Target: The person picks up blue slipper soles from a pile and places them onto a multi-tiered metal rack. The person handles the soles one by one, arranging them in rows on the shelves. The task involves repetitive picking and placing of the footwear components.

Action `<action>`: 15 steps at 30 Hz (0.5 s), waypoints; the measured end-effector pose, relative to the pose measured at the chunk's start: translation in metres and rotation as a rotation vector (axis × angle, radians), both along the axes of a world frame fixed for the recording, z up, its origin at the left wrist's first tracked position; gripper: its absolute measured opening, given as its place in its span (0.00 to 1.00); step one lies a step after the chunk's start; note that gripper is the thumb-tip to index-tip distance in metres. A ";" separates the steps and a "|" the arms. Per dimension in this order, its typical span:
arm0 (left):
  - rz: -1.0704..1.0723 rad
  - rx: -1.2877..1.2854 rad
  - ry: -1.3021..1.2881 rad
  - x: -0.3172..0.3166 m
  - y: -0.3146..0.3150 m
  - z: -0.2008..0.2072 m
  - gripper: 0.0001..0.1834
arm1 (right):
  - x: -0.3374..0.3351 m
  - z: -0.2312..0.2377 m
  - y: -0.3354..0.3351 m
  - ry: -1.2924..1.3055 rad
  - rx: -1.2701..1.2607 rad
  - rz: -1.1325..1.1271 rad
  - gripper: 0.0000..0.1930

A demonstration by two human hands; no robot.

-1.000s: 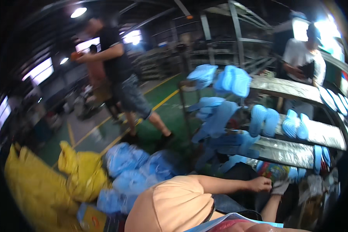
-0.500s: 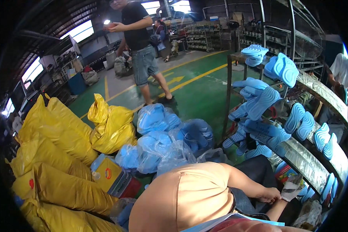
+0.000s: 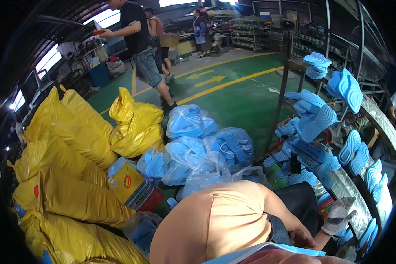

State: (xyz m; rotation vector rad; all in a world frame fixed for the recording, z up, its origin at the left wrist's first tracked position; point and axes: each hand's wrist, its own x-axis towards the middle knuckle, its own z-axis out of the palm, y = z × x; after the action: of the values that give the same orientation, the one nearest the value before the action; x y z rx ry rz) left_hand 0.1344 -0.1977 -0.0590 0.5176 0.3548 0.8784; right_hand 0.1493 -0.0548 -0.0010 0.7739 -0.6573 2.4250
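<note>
My right hand [image 3: 339,216], in a white-grey work glove, is raised at the lower right beside the rack, fingers spread and nothing in them. My bare left hand [image 3: 302,236] is lower, next to my right forearm; its fingers are mostly hidden, so I cannot tell their state. Closest to the gloved hand are a metal-covered rack bar [image 3: 348,193] and a colourful printed package [image 3: 324,205]. Blue soles with wavy grooves [image 3: 317,123] are set in pairs along the rack.
Stuffed yellow sacks [image 3: 77,193] are piled at the left. Clear bags of blue soles [image 3: 187,152] lie in the middle, beside a yellow-and-red container [image 3: 134,187]. Beyond, a person in a black shirt [image 3: 134,22] walks over the green floor [image 3: 237,94]; other people are farther back.
My left hand has come away from the glove's cuff and moved lower. My gloved right hand has risen, its fingers spreading. The person in black has moved left; my view has shifted.
</note>
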 end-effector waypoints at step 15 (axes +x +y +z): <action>0.030 0.262 0.293 -0.021 -0.034 0.047 0.27 | 0.024 0.059 -0.063 -0.213 -0.208 -0.248 0.26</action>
State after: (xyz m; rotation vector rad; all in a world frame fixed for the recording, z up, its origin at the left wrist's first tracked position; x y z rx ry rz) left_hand 0.1130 -0.2313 -0.0125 0.8906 0.5183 0.8839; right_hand 0.1729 -0.1182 0.0582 0.3317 -0.5337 2.3157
